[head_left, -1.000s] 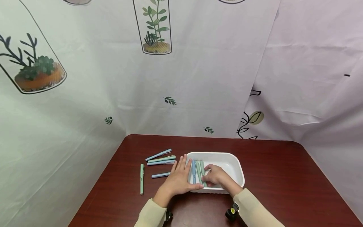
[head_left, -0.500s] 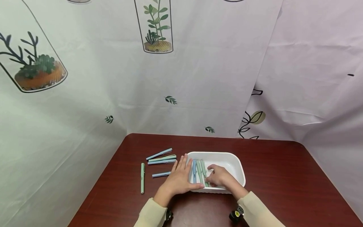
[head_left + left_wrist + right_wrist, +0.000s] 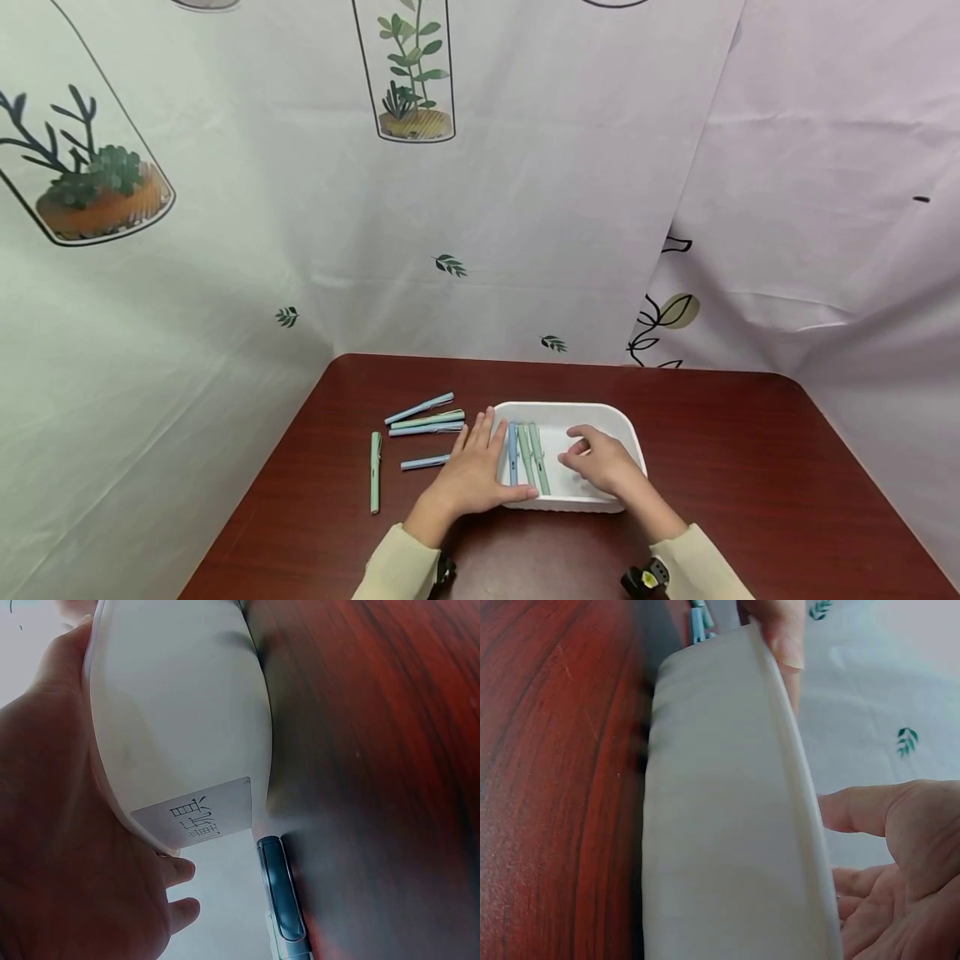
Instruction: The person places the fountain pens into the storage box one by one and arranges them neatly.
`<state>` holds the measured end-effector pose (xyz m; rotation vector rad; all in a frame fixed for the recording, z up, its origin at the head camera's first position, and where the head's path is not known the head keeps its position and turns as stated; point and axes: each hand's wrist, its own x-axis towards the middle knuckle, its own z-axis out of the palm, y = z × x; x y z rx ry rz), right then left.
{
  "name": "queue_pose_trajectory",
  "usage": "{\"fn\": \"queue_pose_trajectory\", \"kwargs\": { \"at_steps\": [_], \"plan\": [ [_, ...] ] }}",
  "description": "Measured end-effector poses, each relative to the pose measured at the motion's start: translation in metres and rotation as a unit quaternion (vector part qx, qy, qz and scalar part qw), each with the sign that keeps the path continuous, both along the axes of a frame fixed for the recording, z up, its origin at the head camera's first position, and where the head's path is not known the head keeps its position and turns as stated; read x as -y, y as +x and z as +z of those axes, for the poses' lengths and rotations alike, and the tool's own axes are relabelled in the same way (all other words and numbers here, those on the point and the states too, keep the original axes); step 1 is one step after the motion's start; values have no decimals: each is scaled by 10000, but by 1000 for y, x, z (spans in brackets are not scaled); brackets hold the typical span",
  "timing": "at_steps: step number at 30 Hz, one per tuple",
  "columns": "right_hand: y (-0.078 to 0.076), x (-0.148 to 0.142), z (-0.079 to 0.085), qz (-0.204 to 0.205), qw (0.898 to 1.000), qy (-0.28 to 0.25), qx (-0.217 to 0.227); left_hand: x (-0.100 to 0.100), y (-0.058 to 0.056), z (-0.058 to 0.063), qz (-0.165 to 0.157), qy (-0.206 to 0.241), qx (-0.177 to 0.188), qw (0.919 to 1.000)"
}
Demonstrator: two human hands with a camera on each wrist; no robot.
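Observation:
A white plastic tray (image 3: 611,422) holds one blue pen (image 3: 513,457) and two green pens (image 3: 524,454), laid side by side at its left end. My left hand (image 3: 468,477) rests on the tray's left end with fingers straight, its thumb along the front rim. In the left wrist view that hand lies along the tray wall (image 3: 180,705), near a label (image 3: 193,814). My right hand (image 3: 603,462) hovers over the right half of the tray, fingers loosely bent and holding nothing. The right wrist view shows its thumb and fingers just beyond the rim.
Left of the tray lie several loose pens: blue ones (image 3: 418,408) and a green one (image 3: 438,418) bunched at the back, a blue pen (image 3: 423,463) partly behind my left hand, and a green pen (image 3: 376,472) pointing away. A printed cloth (image 3: 525,208) hangs behind the dark red table (image 3: 735,467).
My right hand has let go of the rightmost green pen and moved right, away from the row. That pen now lies beside the other green one. The left hand has stayed put.

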<state>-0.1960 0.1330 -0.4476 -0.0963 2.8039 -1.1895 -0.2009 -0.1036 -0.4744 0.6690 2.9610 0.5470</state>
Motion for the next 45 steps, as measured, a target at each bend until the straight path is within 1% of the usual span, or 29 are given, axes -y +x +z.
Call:
{"fn": "queue_pose_trajectory", "kwargs": {
  "at_steps": [3,5,10,12,15,19,22,25,32,39,45],
  "plan": [
    [3,-4,2,-40,9997,16,-232,0,0,-1,-1,-15,34,10000],
    [4,-7,4,11,9994,-83,-325,-1,0,-1,1,-24,30,10000],
    [7,-14,5,319,9974,-463,-458,-1,1,1,24,47,80,10000],
    [8,-18,4,475,9955,-516,-645,-2,1,1,30,89,107,9999],
    [11,-24,1,704,9897,-353,-1199,-2,1,1,42,79,106,9999],
    [17,-32,-2,786,9764,158,-2006,-1,2,2,52,117,104,9999],
    [20,-38,-4,807,9699,407,-2262,-1,2,3,54,123,115,9998],
    [23,-43,-8,847,9685,579,-2271,-1,2,3,68,94,107,9999],
    [25,-55,-17,820,9673,1147,-2107,-1,2,3,87,87,113,9999],
    [28,-62,-23,751,9612,1447,-2226,-1,2,3,76,110,127,9998],
    [30,-66,-26,749,9653,1584,-1938,-1,2,2,71,106,106,9999]
  ]
}}
